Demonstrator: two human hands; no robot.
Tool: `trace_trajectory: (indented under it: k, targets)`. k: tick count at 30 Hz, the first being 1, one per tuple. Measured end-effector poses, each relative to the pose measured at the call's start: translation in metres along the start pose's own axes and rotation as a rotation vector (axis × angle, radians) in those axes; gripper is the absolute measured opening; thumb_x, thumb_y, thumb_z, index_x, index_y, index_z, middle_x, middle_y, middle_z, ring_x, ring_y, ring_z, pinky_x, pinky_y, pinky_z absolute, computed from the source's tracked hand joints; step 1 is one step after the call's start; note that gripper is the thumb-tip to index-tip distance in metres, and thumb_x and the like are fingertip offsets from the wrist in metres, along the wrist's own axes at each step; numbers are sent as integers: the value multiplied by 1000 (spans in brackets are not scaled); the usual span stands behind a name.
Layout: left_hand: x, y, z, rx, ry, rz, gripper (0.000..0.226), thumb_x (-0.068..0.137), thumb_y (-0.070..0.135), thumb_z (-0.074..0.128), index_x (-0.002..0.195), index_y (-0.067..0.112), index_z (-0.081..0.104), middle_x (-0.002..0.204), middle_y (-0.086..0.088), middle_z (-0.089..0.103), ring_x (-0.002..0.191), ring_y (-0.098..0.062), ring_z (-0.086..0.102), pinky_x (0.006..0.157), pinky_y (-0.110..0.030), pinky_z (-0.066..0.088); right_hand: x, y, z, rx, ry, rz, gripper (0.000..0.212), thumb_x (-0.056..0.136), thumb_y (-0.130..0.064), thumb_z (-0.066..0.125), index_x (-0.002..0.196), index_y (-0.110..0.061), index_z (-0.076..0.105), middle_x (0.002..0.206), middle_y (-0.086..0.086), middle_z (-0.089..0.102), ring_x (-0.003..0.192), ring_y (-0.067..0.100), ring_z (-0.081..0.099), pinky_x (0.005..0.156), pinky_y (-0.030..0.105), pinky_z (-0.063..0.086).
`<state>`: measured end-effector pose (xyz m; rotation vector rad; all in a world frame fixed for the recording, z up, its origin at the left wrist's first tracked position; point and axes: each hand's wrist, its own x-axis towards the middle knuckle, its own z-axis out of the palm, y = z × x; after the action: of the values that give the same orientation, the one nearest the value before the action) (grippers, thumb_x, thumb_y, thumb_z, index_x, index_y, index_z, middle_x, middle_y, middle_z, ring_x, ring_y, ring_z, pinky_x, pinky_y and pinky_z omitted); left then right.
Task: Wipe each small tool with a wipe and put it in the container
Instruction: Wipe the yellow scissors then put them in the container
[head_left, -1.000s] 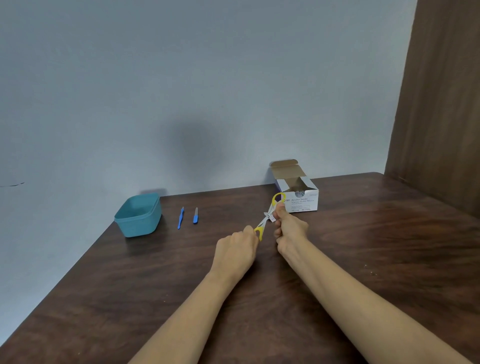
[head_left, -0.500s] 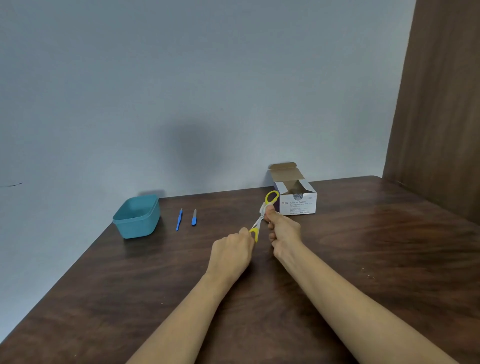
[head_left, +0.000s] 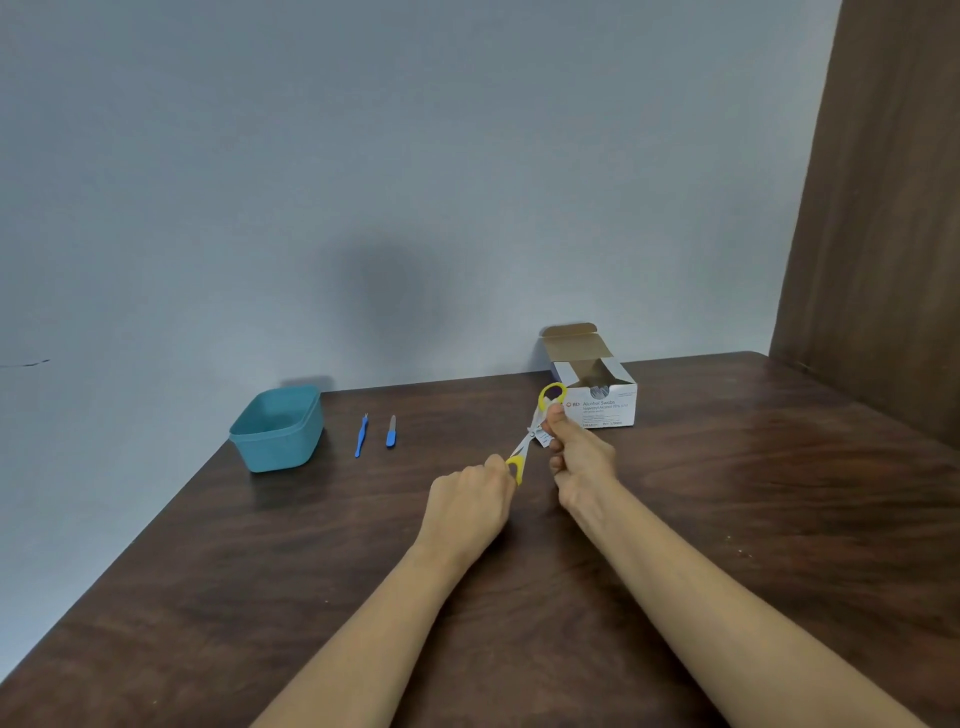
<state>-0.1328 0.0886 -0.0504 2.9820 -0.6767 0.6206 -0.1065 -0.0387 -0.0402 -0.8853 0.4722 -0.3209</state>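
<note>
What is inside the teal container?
Only bare inner walls show inside the teal container; no tool is visible. Its near wall hides part of the bottom.

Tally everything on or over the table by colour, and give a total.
Blue: 2, longer tool and shorter tool
Teal: 1, container
Yellow-handled: 1, scissors
White: 2, swab box and wipe
Total: 6
</note>
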Motion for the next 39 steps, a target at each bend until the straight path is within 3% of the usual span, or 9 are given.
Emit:
trace_trajectory:
  k: [4, 8, 16, 19, 25, 29, 33, 39]
  targets:
    - [1, 3, 2, -4, -18, 8, 25, 103, 31, 25, 88, 17, 38, 89, -6, 68, 76, -29, 65, 43, -29, 19, 7, -13, -7, 107, -16, 32, 12, 82, -16, 74, 76, -13, 64, 72, 0, 63, 48, 3, 43, 37, 11, 29]
    - [-1, 1, -3, -16, -18, 4, 24, 103, 31, 26, 87, 17, 37, 89, -5, 67, 76, -28, 64, 43, -28, 18, 12, -26, -16, 41, -240, 59, 9, 85, -21, 69, 79, -16, 64, 61, -6, 62, 48, 1, 44, 45, 13, 33]
    - [0, -2, -3, -51, -22, 0, 23, 102, 31, 27, 86, 18, 37, 88, -3, 67, 73, -26, 63, 44, -29, 23, 19, -31, -27, -129, -423, -116, 16, 90, -25, 62, 84, -12, 67, 68, -7, 53, 59, 4, 38, 55, 16, 32]
    - [2, -3, 0, -50, -17, -14, 22, 102, 29, 28, 86, 18, 38, 87, -4, 67, 73, -27, 63, 43, -28, 21, 16, -32, -27, -136, -474, -178, 27, 94, -24, 56, 73, -16, 70, 64, -8, 48, 57, 5, 36, 56, 17, 31]
    - [1, -1, -1, -40, -6, -77, 21, 102, 25, 28, 86, 17, 38, 89, -5, 68, 76, -30, 64, 43, -28, 18, 10, -29, -19, -230, -397, -258, 28, 97, -27, 52, 76, -16, 67, 63, -6, 40, 56, 5, 32, 57, 20, 27]
    - [1, -4, -4, 45, 73, -68, 20, 96, 24, 48, 79, 19, 39, 72, -2, 67, 56, -22, 60, 40, -25, 10, 6, -34, -17, -175, -364, -237, 30, 96, -22, 54, 68, -17, 60, 61, -4, 39, 57, 8, 31, 56, 21, 27]
    - [0, -3, 1, -46, -32, -91, 17, 102, 24, 29, 88, 18, 37, 92, -5, 67, 79, -29, 64, 44, -28, 18, 7, -36, -20, -203, -389, -227, 30, 97, -22, 53, 67, -17, 57, 61, -3, 38, 57, 8, 31, 58, 23, 26]
    - [-1, -5, 3, -135, 50, -174, 29, 104, 33, 25, 91, 15, 45, 94, -9, 68, 85, -35, 64, 60, -32, 37, 10, -33, -20, -223, -422, -227, 28, 99, -16, 49, 73, -15, 60, 64, -2, 40, 57, 6, 34, 56, 20, 29]
